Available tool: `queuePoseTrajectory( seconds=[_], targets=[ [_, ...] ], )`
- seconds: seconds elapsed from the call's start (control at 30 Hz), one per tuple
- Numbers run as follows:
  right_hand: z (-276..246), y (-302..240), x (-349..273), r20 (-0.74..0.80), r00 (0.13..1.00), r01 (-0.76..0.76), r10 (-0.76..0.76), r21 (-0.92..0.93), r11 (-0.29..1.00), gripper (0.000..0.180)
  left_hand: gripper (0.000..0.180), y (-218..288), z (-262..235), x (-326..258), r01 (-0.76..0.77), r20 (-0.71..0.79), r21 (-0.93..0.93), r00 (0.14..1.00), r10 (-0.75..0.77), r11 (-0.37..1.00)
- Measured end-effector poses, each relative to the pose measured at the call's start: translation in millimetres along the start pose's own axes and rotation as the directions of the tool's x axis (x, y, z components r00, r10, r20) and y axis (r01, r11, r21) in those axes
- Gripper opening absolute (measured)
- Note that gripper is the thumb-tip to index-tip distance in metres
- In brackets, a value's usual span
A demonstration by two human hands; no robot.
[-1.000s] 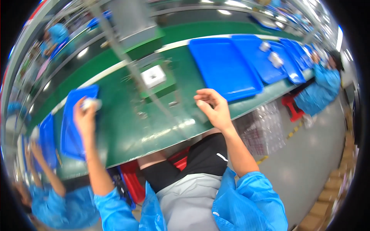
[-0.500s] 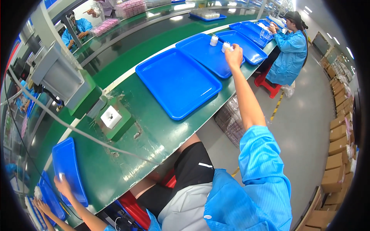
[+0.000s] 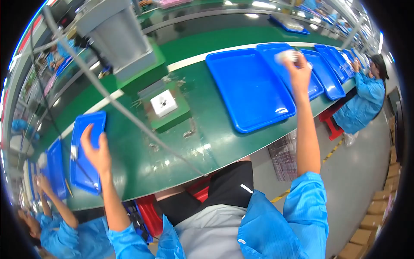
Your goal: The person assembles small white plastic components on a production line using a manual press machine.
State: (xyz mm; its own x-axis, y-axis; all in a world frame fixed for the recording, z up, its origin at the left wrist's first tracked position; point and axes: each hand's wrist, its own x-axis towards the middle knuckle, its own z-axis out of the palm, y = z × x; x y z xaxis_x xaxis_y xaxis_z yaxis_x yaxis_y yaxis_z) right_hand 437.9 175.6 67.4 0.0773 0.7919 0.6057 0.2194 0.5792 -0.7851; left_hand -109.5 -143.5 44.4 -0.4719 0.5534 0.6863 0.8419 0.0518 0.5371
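Note:
My right hand [image 3: 299, 80] is closed on a white plastic part [image 3: 286, 56], smeared by motion, above a blue tray [image 3: 317, 89]. Another bit of white shows just behind its fingers, too hidden to make out. My left hand [image 3: 98, 151] is open, thumb and fingers apart and nothing in them, over the right edge of a narrow blue tray [image 3: 88, 183]. Inside that tray, left of the hand, lies a small white part [image 3: 74, 152]. Between my hands a white square block [image 3: 164, 103] with a dark centre sits on a green base [image 3: 172, 121].
A grey press machine [image 3: 116, 39] stands behind the block, with a grey cable [image 3: 125, 113] slanting across the bench. A large blue tray [image 3: 252, 95] lies at centre right; more trays follow rightward. Co-workers sit at left [image 3: 64, 233] and far right [image 3: 360, 103].
My view has swung left. The left hand has let go of the small white part, which now lies in the narrow tray. My right hand has lifted the white part off the tray.

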Motion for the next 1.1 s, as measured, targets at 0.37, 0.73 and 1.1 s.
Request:
queuePoseTrajectory(
  seconds=[0.37,0.73,1.1],
  targets=[
    [237.0,-109.3,-99.3,0.728,0.681,-0.360,0.079,0.239,0.902,0.042,0.037,78.7,119.5,1.7,0.103,0.324,-0.529,0.942,0.088,0.842],
    [258.2,-118.3,-83.1,0.822,0.566,0.044,-0.063,0.046,0.998,0.044,0.022,76.4,126.6,-0.4,0.115,0.321,-0.519,0.944,0.069,0.847],
    [225.1,-126.2,-89.1,0.816,0.578,-0.091,-0.022,0.091,0.992,0.073,0.056,87.4,139.8,1.3,0.191,0.334,-0.573,0.942,0.014,0.797]
  ],
)
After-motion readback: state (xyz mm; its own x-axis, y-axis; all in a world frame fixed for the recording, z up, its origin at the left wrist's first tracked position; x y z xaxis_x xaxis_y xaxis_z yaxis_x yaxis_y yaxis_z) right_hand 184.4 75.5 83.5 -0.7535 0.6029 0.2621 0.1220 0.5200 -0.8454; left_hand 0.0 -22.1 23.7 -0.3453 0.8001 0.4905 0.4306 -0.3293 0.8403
